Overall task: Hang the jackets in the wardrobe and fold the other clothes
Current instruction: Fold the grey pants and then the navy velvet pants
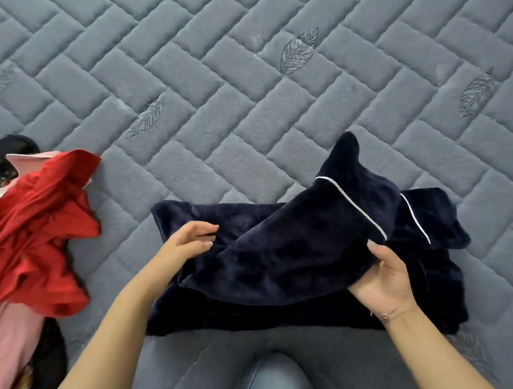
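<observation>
**Navy fleece garment half-folded at the bed's near edge**

Here, at the bottom centre of the frame, the person's knee [275, 378] in grey-blue fabric sits just below the near edge of the bed. Both bare forearms reach up from the lower corners. The right hand [387, 277], at lower right with a thin bracelet [392, 314] on its wrist, grips a fold of the navy fleece garment [276, 253], fingers curled under the cloth and thumb on top, lifting one panel off the layer beneath. The left hand [189, 241], left of centre, rests on the garment's left part with fingers nearly straight, the thumb pressing lightly against the cloth; it pinches nothing that can be seen clearly.

The garment lies in the lower middle of the frame, its near hem running along the bed's front edge. White piping [353, 206] lines the raised panel, and a second strip shows on the flat layer further right. A dark point of fabric stands up toward centre right.

At the left edge sits a heap of clothes: a red garment [36, 224] on top, a pink garment [6, 339] below it, dark cloth under both.

Beyond, the grey quilted bedcover [253, 77], stitched with leaf motifs, spreads open across the whole upper frame.
</observation>
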